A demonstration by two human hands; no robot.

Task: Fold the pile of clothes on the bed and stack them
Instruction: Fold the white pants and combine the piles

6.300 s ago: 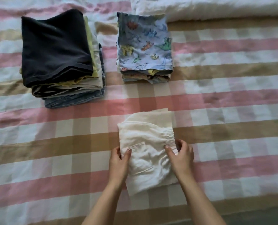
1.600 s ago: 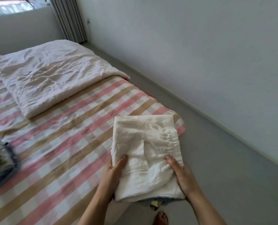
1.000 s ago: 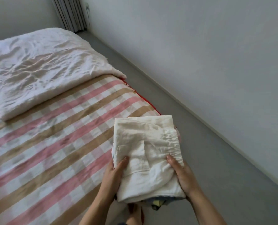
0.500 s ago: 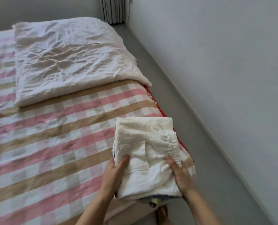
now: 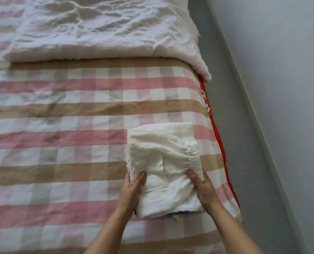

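A crinkled white garment [image 5: 163, 162], folded to a rough rectangle with a gathered elastic band, is seen topping a small stack near the right edge of the checked bed [image 5: 70, 125]. The stack is grasped at its sides by the left hand [image 5: 132, 191] and right hand [image 5: 204, 189], thumbs laid on top. Open sheet is left toward the bed's left; a rumpled quilt [image 5: 101, 28] is spread across its far end.

The stack [image 5: 164, 180] (white garment [image 5: 160, 142] on top) has moved back over the bed [image 5: 70, 125].
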